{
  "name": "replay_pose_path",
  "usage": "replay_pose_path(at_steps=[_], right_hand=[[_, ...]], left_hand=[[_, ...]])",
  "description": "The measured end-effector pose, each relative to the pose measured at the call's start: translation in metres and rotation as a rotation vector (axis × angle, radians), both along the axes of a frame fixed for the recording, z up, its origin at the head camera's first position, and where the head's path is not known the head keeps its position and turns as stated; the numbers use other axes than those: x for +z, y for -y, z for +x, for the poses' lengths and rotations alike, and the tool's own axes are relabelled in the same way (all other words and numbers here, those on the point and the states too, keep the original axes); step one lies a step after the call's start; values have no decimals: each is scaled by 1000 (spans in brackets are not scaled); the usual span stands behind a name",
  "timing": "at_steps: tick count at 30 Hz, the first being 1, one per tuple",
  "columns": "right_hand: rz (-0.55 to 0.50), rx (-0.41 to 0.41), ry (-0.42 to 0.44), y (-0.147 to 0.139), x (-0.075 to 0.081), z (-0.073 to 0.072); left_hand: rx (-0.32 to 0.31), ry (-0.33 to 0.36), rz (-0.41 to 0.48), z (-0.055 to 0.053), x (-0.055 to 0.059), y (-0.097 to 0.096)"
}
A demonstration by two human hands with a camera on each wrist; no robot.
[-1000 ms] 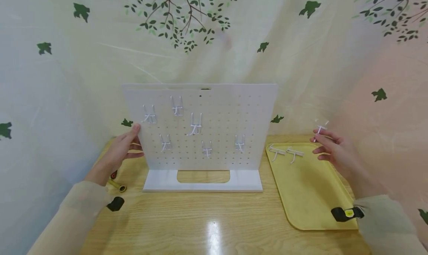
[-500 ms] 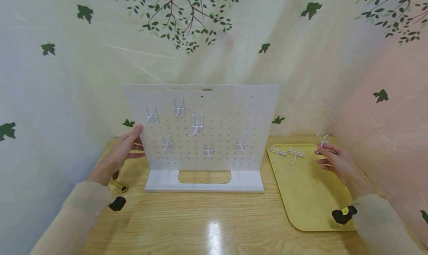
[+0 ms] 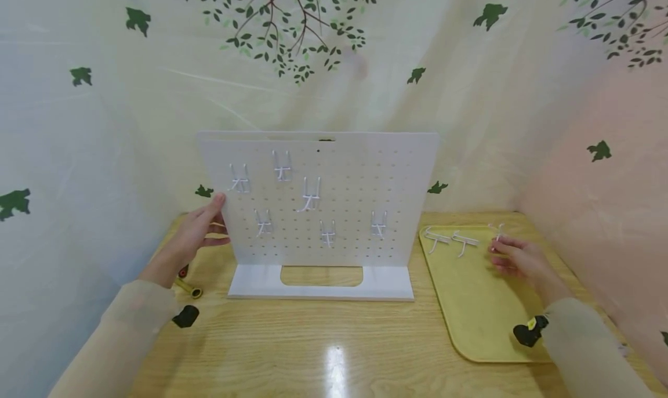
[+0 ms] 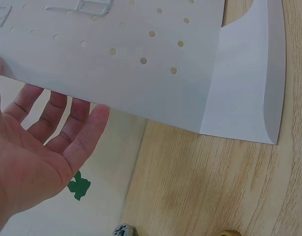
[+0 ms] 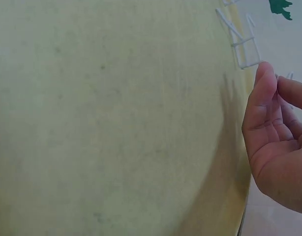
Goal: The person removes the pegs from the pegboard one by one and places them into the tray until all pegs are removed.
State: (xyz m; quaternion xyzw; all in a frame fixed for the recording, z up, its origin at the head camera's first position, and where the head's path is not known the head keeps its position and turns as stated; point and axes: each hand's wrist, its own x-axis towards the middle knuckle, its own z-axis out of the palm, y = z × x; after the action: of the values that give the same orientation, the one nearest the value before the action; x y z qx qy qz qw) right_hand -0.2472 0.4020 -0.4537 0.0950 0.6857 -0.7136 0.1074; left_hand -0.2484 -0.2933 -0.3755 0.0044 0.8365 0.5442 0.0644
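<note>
"Nearest?"
"The bench [image 3: 271, 351] at six o'clock, then the yellow tray [image 3: 487, 328] at four."
"The right hand [image 3: 522, 264]?"
"At the tray's far right, fingers pinched on a white wire hook [image 3: 498, 234]; two loose hooks [image 3: 464, 240] lie on the tray toward nine o'clock."
"And the left hand [image 3: 194, 231]?"
"Near nine, half-bent fingers gripping the edge of the white pegboard [image 3: 347, 180], upright at centre with six mounted hooks [image 3: 311, 198]."
"Behind?"
"A leaf-print curtain [image 3: 313, 105] at twelve."

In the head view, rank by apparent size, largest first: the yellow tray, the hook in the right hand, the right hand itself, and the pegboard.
1. Pegboard
2. Yellow tray, partly covered
3. Right hand
4. Hook, partly hidden
</note>
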Motion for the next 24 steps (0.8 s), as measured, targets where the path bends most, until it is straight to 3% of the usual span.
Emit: replay_pose_path(at_steps=[6,19,24], right_hand=[[-14,-3,48,1,-8,-1],[143,21,83,1,-9,1],[133,-10,92,4,-9,3]], left_hand=[[-1,4,0,-1,-1,1],[-12,-11,0,-1,-1,0],[-8,-15,-19,-1,-1,0]])
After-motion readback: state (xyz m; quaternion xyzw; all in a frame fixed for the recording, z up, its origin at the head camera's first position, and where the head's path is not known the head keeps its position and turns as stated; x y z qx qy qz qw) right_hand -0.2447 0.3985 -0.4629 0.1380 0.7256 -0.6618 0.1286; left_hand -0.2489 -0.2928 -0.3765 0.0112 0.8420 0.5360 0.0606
